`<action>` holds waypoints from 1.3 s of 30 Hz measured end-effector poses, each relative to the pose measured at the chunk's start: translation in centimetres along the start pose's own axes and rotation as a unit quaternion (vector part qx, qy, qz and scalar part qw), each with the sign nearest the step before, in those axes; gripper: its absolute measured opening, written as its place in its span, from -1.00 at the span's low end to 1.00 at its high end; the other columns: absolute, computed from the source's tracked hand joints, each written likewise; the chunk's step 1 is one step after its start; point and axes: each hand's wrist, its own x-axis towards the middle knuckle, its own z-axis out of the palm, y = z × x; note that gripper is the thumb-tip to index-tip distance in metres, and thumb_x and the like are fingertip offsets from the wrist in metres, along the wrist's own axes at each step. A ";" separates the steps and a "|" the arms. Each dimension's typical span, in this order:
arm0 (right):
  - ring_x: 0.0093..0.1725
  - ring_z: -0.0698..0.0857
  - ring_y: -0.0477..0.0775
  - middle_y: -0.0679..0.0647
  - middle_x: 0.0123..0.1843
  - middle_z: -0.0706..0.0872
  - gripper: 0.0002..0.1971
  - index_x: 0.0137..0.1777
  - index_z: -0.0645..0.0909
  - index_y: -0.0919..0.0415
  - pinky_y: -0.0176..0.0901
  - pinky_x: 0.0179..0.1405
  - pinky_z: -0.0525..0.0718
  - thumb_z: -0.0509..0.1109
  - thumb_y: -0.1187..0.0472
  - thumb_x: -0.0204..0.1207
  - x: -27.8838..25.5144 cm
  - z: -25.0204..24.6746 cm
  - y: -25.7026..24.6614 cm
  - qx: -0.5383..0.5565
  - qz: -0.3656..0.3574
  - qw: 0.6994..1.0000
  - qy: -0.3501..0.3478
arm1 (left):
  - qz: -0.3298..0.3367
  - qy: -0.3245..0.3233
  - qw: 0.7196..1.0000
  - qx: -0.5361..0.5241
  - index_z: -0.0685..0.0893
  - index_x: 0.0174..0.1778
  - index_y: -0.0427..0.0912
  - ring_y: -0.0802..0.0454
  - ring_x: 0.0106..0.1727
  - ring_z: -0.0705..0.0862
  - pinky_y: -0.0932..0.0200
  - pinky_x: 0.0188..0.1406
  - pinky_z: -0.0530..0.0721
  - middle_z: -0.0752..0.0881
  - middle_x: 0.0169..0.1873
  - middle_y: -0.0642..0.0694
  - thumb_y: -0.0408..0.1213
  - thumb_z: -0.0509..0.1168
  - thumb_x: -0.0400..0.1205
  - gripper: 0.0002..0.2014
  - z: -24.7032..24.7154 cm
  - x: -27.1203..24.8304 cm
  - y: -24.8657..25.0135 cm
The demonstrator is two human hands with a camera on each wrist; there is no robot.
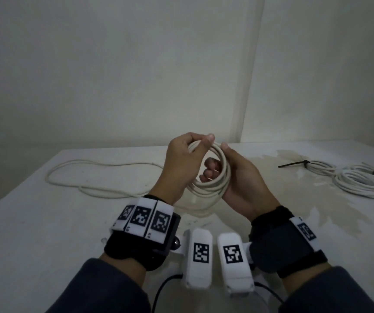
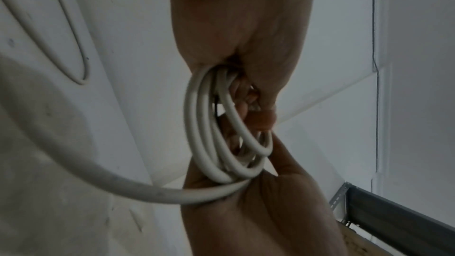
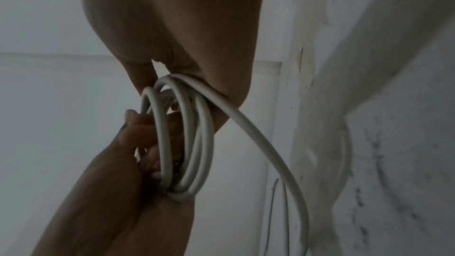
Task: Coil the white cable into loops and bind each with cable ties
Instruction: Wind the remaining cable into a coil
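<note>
**A half-wound coil held in the air, with slack still on the table**

At nine o'clock, the unwound length of the white round plastic cable [image 1: 95,177] lies in loose bends on the white painted tabletop [image 1: 35,222]. If it snags on itself as it is drawn in, I judge it could tug the turns out of line.

At the centre, the left hand [image 1: 177,163] curls its fingers and thumb round the top of the small coil of several turns [image 1: 215,184], raised above the table. The right hand [image 1: 242,186] closes round the coil's right side, its fingers threaded through the middle. The turns sit unevenly in the wrist views; a slack grip would probably let them spring apart, since no tie binds them yet.

At three o'clock, bundles of white cable already bound with black plastic cable ties [image 1: 359,179] rest on the table, on a stained, yellowish patch. I see no loose tie nearby.

Plain pale walls meet in a corner at one o'clock; the light is dim.
</note>
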 end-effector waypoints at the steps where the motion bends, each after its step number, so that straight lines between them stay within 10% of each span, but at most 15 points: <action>1: -0.51 0.58 0.03 0.12 -0.46 0.56 -0.62 -0.08 0.60 0.32 -0.18 -0.39 0.68 0.10 0.05 0.71 -0.1 0.0 0.0 0.011 0.016 1.000 -0.011 | -0.010 0.001 1.000 -0.008 0.71 -0.13 -0.24 0.33 -0.59 0.52 0.42 -0.53 0.45 0.59 -0.60 0.20 -0.16 0.34 0.64 -0.80 0.2 -0.1 -0.2; 11: -0.75 0.18 -0.16 -0.09 -0.73 0.21 -0.59 -0.32 0.48 0.21 -0.33 -0.66 0.42 0.10 -0.01 0.68 0.1 0.0 0.1 0.049 0.038 0.998 -0.016 | -0.002 0.007 1.000 -0.004 0.67 -0.17 -0.20 0.31 -0.56 0.48 0.38 -0.44 0.43 0.56 -0.61 0.23 -0.13 0.32 0.65 -0.79 0.8 -0.2 -1.2; 16: -0.77 0.15 -0.15 -0.09 -0.74 0.19 -0.57 -0.33 0.46 0.22 -0.38 -0.67 0.33 0.07 0.02 0.72 0.4 -0.9 -0.8 0.058 -0.029 0.996 0.059 | -0.099 -0.077 0.989 0.084 0.61 0.12 -0.16 0.10 -0.24 0.62 0.17 -0.19 0.63 0.67 -0.19 -0.06 0.09 0.27 0.62 -0.62 -0.3 0.2 -1.3; 22: -0.73 0.17 -0.12 -0.08 -0.70 0.21 -0.56 -0.32 0.45 0.20 -0.35 -0.64 0.45 0.05 -0.02 0.75 0.1 -3.7 -2.9 0.157 -0.149 0.962 0.163 | -0.230 -0.237 0.919 0.214 0.70 -0.32 -0.29 0.17 -0.64 0.53 0.39 -0.63 0.42 0.70 -0.57 -0.06 0.08 0.13 0.71 -0.47 -2.1 -0.1 -0.9; 26: -0.73 0.19 -0.11 -0.07 -0.69 0.22 -0.55 -0.33 0.44 0.19 -0.35 -0.62 0.47 0.05 -0.02 0.75 0.1 -3.5 -2.7 0.203 -0.155 0.954 0.155 | -0.357 -0.341 0.833 0.250 0.73 -0.03 -0.47 0.03 -0.40 0.77 0.41 -0.58 0.50 0.83 -0.30 -0.27 0.28 0.00 0.66 -0.22 -1.1 -1.0 -1.2; 33: -0.72 0.20 -0.11 -0.06 -0.68 0.23 -0.55 -0.33 0.46 0.21 -0.35 -0.61 0.48 0.06 -0.02 0.74 0.3 -3.0 -2.1 0.211 -0.125 0.962 0.122 | -0.269 -0.103 0.956 -0.058 0.67 0.01 -0.43 -0.07 -0.13 0.79 0.20 -0.11 0.79 0.78 -0.02 -0.26 -0.28 0.27 0.69 -0.76 -0.6 -0.4 -2.0; 39: -0.70 0.23 -0.08 -0.04 -0.66 0.25 -0.55 -0.32 0.47 0.21 -0.33 -0.55 0.52 0.05 -0.01 0.74 0.8 -2.8 -0.4 0.174 -0.101 0.972 0.121 | -0.116 0.053 0.988 -0.093 0.65 -0.05 -0.25 0.22 -0.36 0.72 0.31 -0.18 0.71 0.77 -0.35 -0.03 -0.40 0.16 0.72 -0.84 -0.3 0.1 -0.9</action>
